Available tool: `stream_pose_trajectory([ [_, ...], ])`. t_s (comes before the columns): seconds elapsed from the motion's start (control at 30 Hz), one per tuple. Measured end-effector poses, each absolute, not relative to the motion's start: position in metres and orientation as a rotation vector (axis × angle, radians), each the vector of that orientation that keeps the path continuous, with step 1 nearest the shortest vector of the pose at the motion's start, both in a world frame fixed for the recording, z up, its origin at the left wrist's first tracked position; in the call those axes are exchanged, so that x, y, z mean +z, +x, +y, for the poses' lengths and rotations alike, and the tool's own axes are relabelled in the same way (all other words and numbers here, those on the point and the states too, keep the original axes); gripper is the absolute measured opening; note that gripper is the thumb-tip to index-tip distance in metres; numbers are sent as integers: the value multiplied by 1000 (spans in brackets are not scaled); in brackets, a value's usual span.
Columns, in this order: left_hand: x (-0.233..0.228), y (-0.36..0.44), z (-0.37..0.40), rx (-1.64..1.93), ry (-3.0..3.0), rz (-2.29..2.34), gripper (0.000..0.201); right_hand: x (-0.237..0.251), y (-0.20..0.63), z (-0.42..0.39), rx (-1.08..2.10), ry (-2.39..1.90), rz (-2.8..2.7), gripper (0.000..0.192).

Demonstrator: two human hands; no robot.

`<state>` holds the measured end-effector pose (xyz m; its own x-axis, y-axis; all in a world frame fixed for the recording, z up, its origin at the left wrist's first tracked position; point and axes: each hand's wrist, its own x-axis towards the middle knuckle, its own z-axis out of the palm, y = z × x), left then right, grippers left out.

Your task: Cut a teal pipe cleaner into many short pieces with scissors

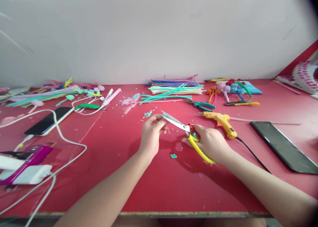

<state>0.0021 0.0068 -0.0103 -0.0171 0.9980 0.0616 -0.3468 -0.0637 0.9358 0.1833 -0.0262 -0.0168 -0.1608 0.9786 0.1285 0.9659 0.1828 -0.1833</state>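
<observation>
My right hand [211, 141] grips a pair of scissors [176, 122] with yellow handles, its fingers wrapped round them. The blades are parted slightly and point left toward my left hand [152, 134]. That hand is closed in a pinch at the blade tips, on a small teal piece of pipe cleaner that is mostly hidden by the fingers. Below the blades, short cut teal pieces [173, 156] lie on the red table [149, 190]. Behind my left hand is a little heap of teal clippings [147, 113].
Pipe cleaners [174, 90] lie along the back, beside pink and blue fluff [130, 101]. To the right are pliers [202, 105], a yellow glue gun [221, 120], a utility knife [242, 103] and a phone [285, 146]. White cables [69, 141], another phone [49, 121] and a purple power strip [32, 159] occupy the left.
</observation>
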Motion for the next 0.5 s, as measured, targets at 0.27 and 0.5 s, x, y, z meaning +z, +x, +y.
stream_pose_trajectory([
  [0.27, -11, 2, 7, 1399, 970, 895, 7, -16, 182, -27, 105, -1873, -2257, 39],
  [0.5, -12, 2, 8, 1396, 961, 852, 6, -18, 183, -27, 104, -1866, -2282, 40],
])
